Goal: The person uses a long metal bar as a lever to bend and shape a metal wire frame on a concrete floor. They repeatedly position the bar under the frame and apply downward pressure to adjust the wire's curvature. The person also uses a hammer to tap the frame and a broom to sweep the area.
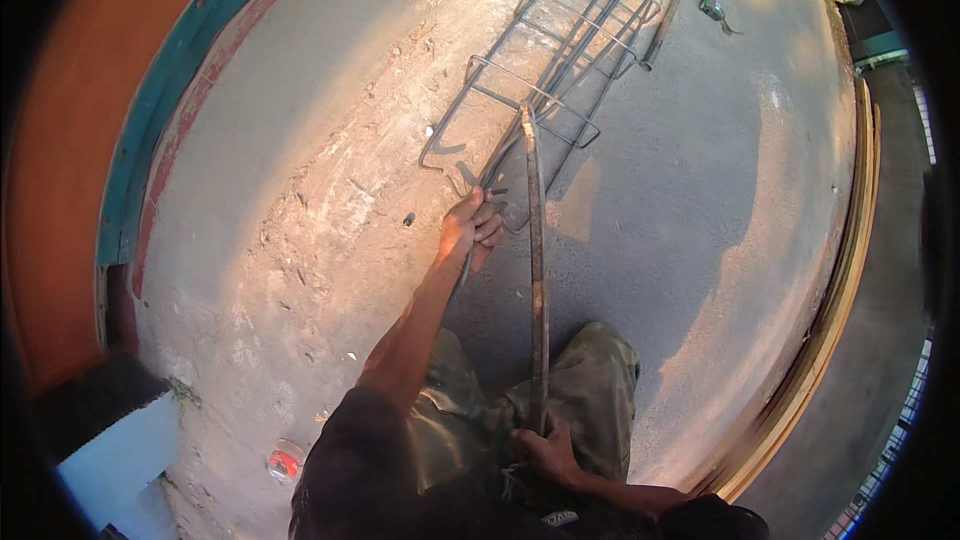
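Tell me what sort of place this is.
Likely a building site, outdoors on a bare concrete slab: a steel rebar cage lies on it, timber planks edge it, and rubble is scattered about.

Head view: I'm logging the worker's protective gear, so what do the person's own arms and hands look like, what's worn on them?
Both hands, left and right, are bare, no gloves. The forearms are bare too; dark sleeves end above the elbow. No watch or bands visible.

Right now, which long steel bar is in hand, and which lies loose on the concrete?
The long flat bar, gripped by the right hand and reaching up to the rebar cage. The short rod lies untouched right of the cage.
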### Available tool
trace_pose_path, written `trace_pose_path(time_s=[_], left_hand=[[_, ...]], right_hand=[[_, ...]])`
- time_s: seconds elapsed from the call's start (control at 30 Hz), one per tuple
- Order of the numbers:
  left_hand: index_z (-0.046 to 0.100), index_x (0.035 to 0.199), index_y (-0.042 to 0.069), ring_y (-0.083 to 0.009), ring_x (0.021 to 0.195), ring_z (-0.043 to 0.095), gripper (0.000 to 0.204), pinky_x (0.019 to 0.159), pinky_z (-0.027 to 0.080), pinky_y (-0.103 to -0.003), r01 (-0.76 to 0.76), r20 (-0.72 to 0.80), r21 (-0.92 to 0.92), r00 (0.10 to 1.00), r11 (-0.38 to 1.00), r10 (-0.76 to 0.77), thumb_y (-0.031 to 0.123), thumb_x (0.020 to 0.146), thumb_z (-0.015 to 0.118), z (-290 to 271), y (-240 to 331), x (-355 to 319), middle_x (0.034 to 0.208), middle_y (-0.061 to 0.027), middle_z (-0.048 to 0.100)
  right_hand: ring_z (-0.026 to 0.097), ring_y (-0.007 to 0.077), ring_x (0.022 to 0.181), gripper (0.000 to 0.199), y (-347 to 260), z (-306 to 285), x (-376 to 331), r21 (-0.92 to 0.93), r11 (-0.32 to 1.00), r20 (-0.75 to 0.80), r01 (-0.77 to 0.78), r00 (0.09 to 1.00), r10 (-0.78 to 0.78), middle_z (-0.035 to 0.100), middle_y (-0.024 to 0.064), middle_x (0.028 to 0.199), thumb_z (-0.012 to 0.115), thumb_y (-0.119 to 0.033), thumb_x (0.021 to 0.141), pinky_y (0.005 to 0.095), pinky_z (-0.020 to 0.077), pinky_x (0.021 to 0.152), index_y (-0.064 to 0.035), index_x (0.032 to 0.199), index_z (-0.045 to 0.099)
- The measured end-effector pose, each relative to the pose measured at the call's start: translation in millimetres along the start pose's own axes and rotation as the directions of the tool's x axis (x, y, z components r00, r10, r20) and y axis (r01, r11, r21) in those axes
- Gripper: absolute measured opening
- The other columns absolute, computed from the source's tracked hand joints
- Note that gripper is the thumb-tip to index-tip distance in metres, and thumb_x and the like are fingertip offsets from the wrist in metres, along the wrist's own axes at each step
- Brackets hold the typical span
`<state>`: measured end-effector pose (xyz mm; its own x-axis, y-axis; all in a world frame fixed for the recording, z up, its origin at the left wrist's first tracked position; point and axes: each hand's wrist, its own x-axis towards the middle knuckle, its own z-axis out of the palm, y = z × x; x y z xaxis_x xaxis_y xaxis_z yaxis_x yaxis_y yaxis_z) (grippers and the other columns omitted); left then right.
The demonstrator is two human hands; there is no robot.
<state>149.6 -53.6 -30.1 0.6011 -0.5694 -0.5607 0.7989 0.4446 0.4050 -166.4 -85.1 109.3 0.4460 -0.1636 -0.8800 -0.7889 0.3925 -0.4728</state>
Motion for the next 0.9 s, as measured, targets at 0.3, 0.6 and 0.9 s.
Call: trace_pose_path(time_s=[0.3, 0.6, 0.9], left_hand=[[0.049, 0.091, 0.011, -0.0061, 0.045, 0.029, 0.025, 0.045, 0.028, -0.024, 0.023, -0.045, 0.004, 0.999, 1.0, -0.023, 0.032, 0.104, 0.044, 24, -6, -44, 0.059, 0.0073, 0.032], [0.049, 0.091, 0.011, -0.0065, 0.047, 0.029, 0.025, 0.046, 0.029, -0.024, -0.035, -0.1, 0.083, 0.994, 0.996, 0.043, 0.031, 0.104, 0.044, 59, -6, -61, 0.059, 0.0064, 0.031], [0.05, 0.091, 0.008, -0.0071, 0.048, 0.029, 0.023, 0.045, 0.028, -0.024, -0.132, -0.223, 0.174, 0.96, 0.976, 0.17, 0.028, 0.102, 0.046, 40, 22, -48, 0.059, 0.0056, 0.03]], right_hand=[[0.064, 0.0167, 0.086, 0.045, -54, -129, -41, -0.115, 0.984, 0.135, -0.138, 0.979, 0.153, 0.067, 0.0103, 0.097, 0.068, -0.004, 0.075, 0.0309, 0.0515, 0.077, 0.0029, 0.118, 0.057], [0.055, 0.009, 0.076, 0.036, -34, -85, -46, 0.141, 0.976, 0.132, -0.164, 0.98, 0.146, 0.058, 0.0012, 0.084, 0.067, -0.011, 0.081, 0.0258, 0.0462, 0.067, 0.0007, 0.114, 0.057], [0.048, 0.007, 0.066, 0.025, -9, 33, -11, 0.254, 0.961, 0.106, 0.106, 0.985, -0.136, 0.051, -0.0024, 0.074, 0.059, -0.029, 0.096, 0.0259, 0.0406, 0.059, -0.0051, 0.096, 0.054]])
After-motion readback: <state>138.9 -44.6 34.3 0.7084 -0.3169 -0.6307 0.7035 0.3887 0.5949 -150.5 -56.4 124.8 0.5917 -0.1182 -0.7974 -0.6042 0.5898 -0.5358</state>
